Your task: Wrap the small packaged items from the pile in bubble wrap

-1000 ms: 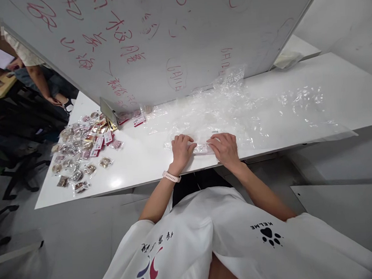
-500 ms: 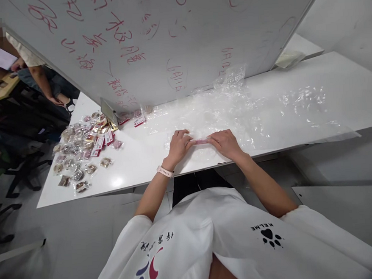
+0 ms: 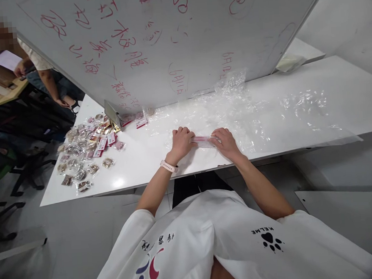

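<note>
Both hands are low over the front part of the white table [image 3: 149,159]. Between them a small clear plastic bag with a pink strip [image 3: 203,139] is stretched level. My left hand [image 3: 182,143], with a pale watch band at the wrist, pinches its left end. At the right end my right hand [image 3: 226,143] grips with thumb and curled fingers. What lies inside the bag, if anything, I cannot make out. Around and behind the hands, clear plastic film [image 3: 235,110] covers the tabletop.
A heap of small clear packets [image 3: 81,142] lies at the left, with red and white cards [image 3: 102,146] among them. A whiteboard [image 3: 203,27] with red writing stands along the back. Beyond the table's left end, a seated person [image 3: 46,77] is partly visible near an office chair [image 3: 3,169].
The bag's pink strip has opened out wider, with more clear plastic showing below it. My left hand has turned over it slightly, and the view has shifted a little.
</note>
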